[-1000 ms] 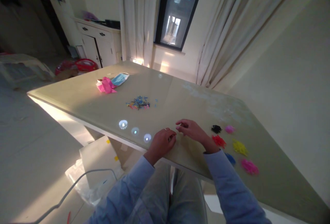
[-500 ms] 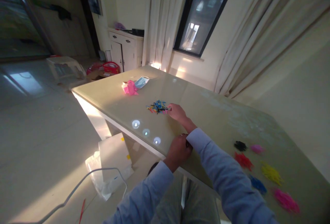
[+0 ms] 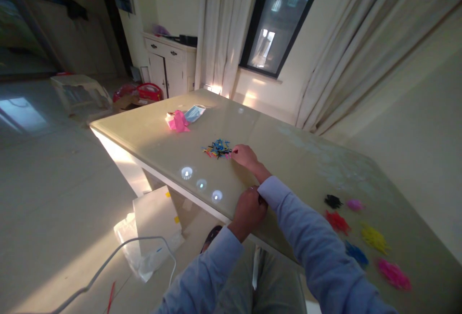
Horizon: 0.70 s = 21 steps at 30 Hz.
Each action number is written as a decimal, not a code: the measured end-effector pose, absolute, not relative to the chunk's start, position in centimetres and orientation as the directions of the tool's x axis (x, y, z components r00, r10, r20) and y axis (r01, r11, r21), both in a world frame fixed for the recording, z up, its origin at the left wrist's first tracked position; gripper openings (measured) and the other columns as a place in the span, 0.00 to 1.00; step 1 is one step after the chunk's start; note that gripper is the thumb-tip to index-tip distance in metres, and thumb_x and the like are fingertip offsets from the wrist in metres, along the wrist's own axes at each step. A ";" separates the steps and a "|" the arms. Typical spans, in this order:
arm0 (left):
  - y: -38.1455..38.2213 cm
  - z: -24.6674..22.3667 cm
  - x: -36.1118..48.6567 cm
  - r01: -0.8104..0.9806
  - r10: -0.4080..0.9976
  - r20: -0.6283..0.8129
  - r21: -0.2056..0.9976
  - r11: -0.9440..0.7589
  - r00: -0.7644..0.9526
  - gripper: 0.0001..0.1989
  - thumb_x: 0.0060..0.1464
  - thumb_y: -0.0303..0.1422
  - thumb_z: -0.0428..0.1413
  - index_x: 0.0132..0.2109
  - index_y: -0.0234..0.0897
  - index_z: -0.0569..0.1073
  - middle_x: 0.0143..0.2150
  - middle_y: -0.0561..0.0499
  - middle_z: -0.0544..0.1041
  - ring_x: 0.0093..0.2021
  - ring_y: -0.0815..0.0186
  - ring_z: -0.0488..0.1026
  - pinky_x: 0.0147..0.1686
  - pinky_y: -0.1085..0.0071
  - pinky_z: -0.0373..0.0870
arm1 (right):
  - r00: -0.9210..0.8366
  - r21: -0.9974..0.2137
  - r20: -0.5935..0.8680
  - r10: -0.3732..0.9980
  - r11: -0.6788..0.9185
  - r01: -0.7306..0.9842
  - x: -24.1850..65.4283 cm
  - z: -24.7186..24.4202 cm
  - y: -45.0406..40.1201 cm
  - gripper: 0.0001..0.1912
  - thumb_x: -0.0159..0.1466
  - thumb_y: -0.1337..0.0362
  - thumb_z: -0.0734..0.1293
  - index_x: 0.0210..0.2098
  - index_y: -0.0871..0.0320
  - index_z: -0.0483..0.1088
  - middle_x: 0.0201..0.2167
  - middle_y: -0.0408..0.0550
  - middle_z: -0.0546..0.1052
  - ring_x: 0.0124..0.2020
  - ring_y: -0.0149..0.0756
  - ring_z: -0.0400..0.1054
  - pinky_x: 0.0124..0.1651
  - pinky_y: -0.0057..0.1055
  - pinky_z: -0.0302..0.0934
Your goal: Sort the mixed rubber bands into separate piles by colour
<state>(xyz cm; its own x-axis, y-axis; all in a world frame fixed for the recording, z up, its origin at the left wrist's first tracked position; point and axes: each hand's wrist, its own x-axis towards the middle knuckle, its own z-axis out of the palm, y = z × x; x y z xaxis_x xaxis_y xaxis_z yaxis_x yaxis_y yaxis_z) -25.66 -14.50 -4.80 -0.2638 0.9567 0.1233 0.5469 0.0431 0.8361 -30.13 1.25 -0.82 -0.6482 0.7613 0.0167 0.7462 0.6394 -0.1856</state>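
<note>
Touching mixed pile (image 3: 218,148) on table (image 3: 274,136), right hand (image 3: 246,156) has fingers pinched, grip unclear; left hand (image 3: 250,209) curled, contents hidden. Six single-colour heaps (image 3: 337,221) formed; mixed pile unsorted.

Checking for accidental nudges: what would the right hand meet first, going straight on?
Most likely the mixed-colour pile: the right hand points at it, fingertips seemingly at its edge, though actual contact is unclear.

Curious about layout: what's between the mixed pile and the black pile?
The head view shows the right hand, then tabletop, between mixed pile and black pile.
</note>
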 end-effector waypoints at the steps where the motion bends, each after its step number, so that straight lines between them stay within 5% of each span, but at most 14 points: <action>1: -14.5 -4.8 -25.7 0.552 0.957 0.118 0.833 0.049 -0.263 0.08 0.52 0.26 0.50 0.36 0.35 0.74 0.39 0.39 0.78 0.40 0.56 0.74 0.40 0.63 0.67 | -0.644 -0.189 0.020 0.765 0.635 0.749 -30.1 -0.9 1.2 0.12 0.64 0.58 0.66 0.37 0.55 0.81 0.39 0.53 0.82 0.40 0.38 0.75 0.38 0.27 0.61; 10: -14.6 -5.2 -25.7 0.589 0.956 0.172 0.808 0.001 -0.239 0.09 0.52 0.26 0.51 0.37 0.35 0.76 0.38 0.41 0.79 0.40 0.57 0.75 0.41 0.65 0.68 | -0.615 -0.317 0.051 0.787 0.597 0.737 -28.9 -1.0 0.8 0.10 0.61 0.59 0.68 0.32 0.58 0.80 0.35 0.55 0.82 0.36 0.38 0.73 0.37 0.28 0.60; 16: -14.7 -5.2 -25.8 0.567 0.928 0.295 0.815 -0.120 -0.227 0.11 0.56 0.26 0.51 0.39 0.36 0.78 0.39 0.45 0.81 0.41 0.60 0.75 0.44 0.65 0.69 | -0.526 -0.548 0.111 0.843 0.493 0.676 -25.9 -0.9 0.9 0.05 0.57 0.66 0.67 0.28 0.59 0.76 0.31 0.50 0.79 0.35 0.36 0.71 0.36 0.27 0.58; 21: -14.6 -5.4 -25.9 0.541 0.903 0.343 0.826 -0.159 -0.258 0.10 0.55 0.25 0.53 0.40 0.35 0.79 0.39 0.46 0.81 0.41 0.61 0.76 0.45 0.65 0.71 | -0.451 -0.789 0.046 0.891 0.309 0.530 -22.0 -0.6 0.5 0.08 0.57 0.62 0.64 0.23 0.57 0.67 0.17 0.40 0.67 0.20 0.28 0.61 0.24 0.25 0.53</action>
<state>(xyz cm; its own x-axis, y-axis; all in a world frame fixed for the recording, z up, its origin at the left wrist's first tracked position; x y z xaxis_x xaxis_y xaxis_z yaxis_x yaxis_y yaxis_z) -25.92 -14.58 -5.43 -0.2576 0.9032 0.3432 0.5411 -0.1594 0.8257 -22.00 0.50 -0.55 -0.4514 0.8911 0.0462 0.5302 0.3095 -0.7894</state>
